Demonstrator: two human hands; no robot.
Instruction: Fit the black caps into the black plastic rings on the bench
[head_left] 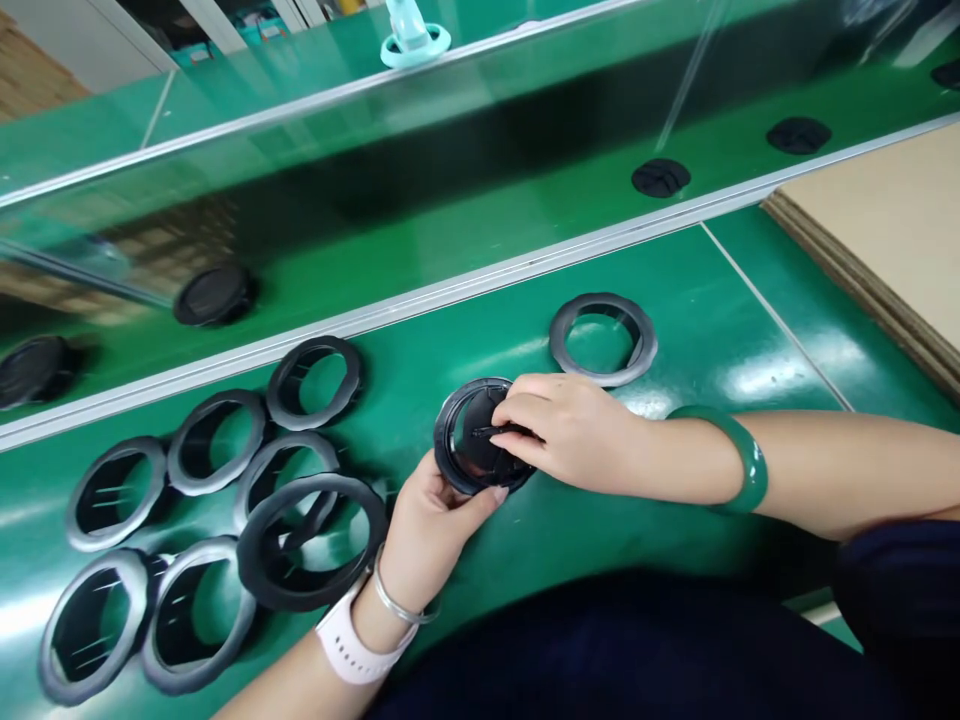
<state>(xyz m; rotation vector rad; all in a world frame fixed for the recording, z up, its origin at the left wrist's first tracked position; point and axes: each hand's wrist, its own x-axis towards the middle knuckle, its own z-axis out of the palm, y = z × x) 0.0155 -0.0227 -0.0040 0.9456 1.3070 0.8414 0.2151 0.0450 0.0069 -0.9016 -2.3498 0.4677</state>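
Observation:
My left hand [442,515] grips a black plastic ring [444,455] from below, thumb along its lower rim. Inside that ring sits a round black disc [480,455], glossy on one side. My right hand [562,425] comes in from the right, thumb and fingertips pinching a thin black part at the disc's middle. The fingers partly hide the disc's right side. Just beyond my right hand lies a single black ring [560,335] on the green work surface [480,340].
Several black rings [253,540] crowd the left, one leaning on others beside my left wrist. Across a metal rail [420,308], a green belt carries black round pieces [214,295]. Stacked cardboard sheets [892,220] lie at the right. A teal object [415,45] stands at the back.

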